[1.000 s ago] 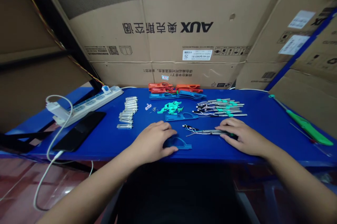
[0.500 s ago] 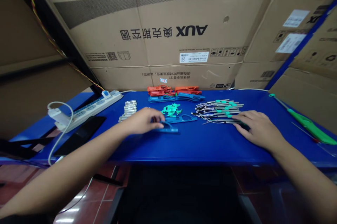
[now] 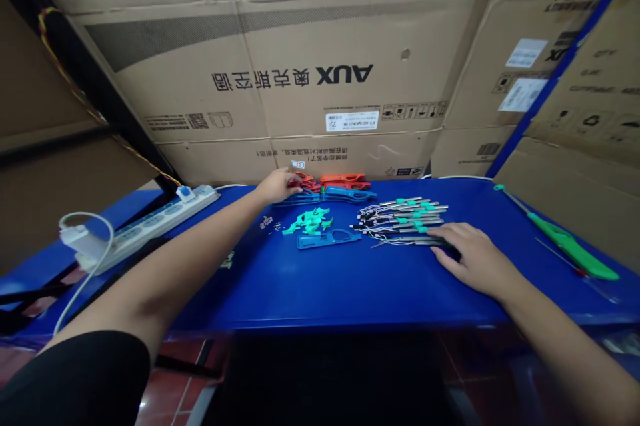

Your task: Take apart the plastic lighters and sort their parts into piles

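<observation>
At the back of the blue table, my left hand (image 3: 281, 186) reaches to the left end of the red casings (image 3: 345, 179) and blue casings (image 3: 350, 195); its fingers are bent over them, and whether they grip one is unclear. My right hand (image 3: 470, 256) rests low at the right, fingers spread, beside the metal rods with wires and green parts (image 3: 415, 219). Something dark shows under its fingers. Between the hands lie a pile of small green pieces (image 3: 310, 219) and a single blue casing (image 3: 327, 239).
A white power strip (image 3: 150, 223) with plugs and a cable runs along the left. On the right lies a green-handled tool (image 3: 575, 246) near a thin screwdriver (image 3: 560, 256). Cardboard (image 3: 300, 26) walls in the back of the table (image 3: 325, 293).
My left hand has moved from the front blue casings to the back row, and the blue piece it held is no longer seen in front. The view has shifted slightly; my right hand stays by the rods.
</observation>
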Demonstrator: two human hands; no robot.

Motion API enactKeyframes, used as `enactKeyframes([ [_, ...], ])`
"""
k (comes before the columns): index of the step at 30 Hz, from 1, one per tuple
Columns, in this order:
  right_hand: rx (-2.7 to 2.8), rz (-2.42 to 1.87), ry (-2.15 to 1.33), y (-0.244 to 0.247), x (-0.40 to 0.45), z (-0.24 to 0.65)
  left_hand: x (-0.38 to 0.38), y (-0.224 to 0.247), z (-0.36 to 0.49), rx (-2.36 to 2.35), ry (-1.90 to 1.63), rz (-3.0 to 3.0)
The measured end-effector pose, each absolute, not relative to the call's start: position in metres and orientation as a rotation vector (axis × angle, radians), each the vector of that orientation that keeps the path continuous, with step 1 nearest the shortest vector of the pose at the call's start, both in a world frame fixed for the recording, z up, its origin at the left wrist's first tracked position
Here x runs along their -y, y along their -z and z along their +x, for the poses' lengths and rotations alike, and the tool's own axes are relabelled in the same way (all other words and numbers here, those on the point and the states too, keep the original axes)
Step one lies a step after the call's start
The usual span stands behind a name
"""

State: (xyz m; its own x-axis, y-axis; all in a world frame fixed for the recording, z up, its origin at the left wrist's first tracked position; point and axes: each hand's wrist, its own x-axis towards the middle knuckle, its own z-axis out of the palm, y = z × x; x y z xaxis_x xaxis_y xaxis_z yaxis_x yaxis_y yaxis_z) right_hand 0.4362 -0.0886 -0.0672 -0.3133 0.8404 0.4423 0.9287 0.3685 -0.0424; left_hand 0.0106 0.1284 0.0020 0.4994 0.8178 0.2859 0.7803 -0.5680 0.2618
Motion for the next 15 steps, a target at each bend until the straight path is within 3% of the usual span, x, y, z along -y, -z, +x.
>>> enactKeyframes([
  [4,2.226,-1.550,0.279,0.069,0.088,0.438,-0.086,0.000,0.024,-1.322,-0.666,2.744],
  [9,2.224,-1.545,0.272,0.072,0.087,0.440,-0.005,0.018,0.041,-0.900,-0.289,2.976],
  [15,2.225,-1.528,0.294,0.072,0.087,0.438,0.022,0.023,0.042,-0.962,-0.225,2.924],
])
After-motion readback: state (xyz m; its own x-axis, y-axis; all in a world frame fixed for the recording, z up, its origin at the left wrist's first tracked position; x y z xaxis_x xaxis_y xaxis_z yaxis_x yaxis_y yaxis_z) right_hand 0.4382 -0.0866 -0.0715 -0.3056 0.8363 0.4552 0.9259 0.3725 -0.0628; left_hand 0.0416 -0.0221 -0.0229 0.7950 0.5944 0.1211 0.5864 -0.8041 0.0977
